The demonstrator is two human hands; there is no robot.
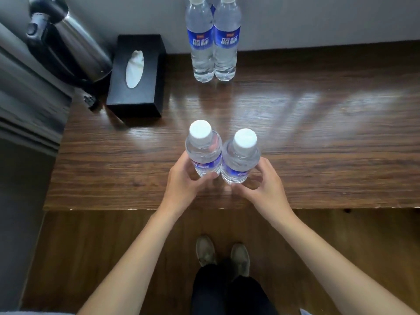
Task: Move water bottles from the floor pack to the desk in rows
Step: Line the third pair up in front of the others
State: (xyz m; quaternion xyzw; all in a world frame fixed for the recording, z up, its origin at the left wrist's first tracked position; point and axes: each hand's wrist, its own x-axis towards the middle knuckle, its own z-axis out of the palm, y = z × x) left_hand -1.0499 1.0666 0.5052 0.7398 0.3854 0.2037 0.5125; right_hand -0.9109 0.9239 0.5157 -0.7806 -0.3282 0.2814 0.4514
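Bare desk lies right; tissue box and kettle crowd left.

I see four clear water bottles with white caps and blue labels, all upright on the wooden bench. Two stand touching side by side at twelve o'clock against the wall: the far left bottle and the far right bottle. Two more stand touching near the bench's front edge at six o'clock: the near left bottle, gripped low by my left hand, and the near right bottle, gripped low by my right hand.
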